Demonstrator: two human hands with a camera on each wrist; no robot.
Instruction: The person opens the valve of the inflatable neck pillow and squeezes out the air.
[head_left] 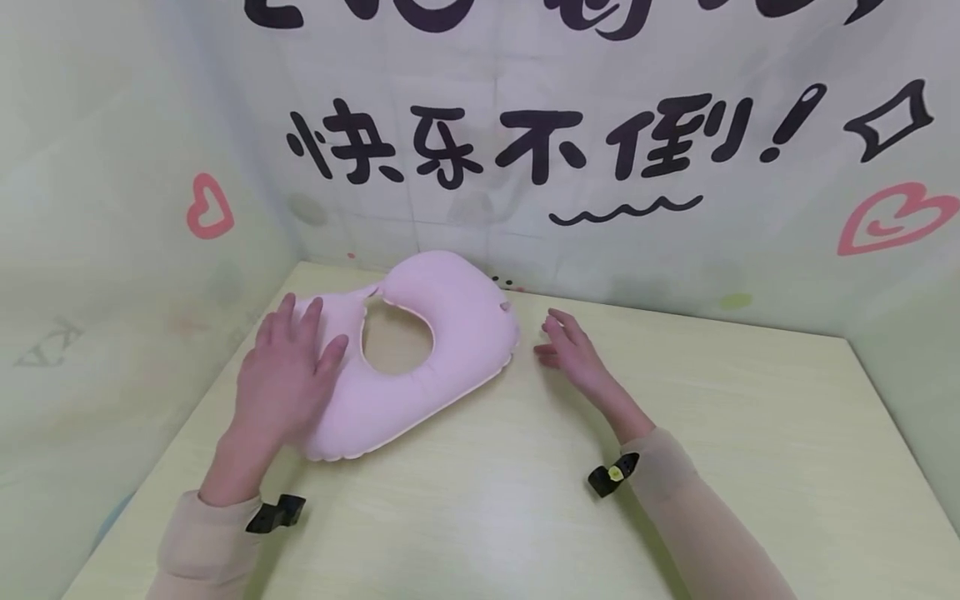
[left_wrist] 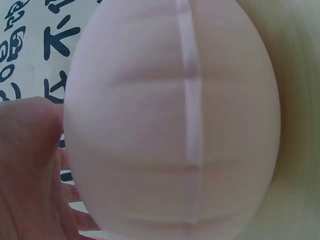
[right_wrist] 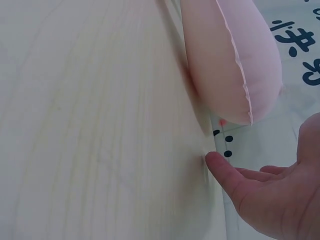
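Observation:
A pink inflated neck pillow (head_left: 450, 333) lies on the table, its ring shape around an opening and its seam facing the near side. On the pillow's left part rests my left hand (head_left: 285, 375), fingers spread and straight. The left wrist view shows the bulging side of the pillow (left_wrist: 150, 125) with its seam, and part of my left hand (left_wrist: 30, 160) beside it. Apart from the pillow, to its right, my right hand (head_left: 577, 354) hovers near the table with relaxed fingers and holds nothing. In the right wrist view the pillow (right_wrist: 240, 65) is beyond my right hand (right_wrist: 275, 200).
The pale wooden table (head_left: 480, 517) meets a printed fabric backdrop (head_left: 450, 217) at the back, with dark lettering and pink hearts. Fabric also hangs at the left and right sides. A black wrist strap (head_left: 615, 473) sits on the right sleeve.

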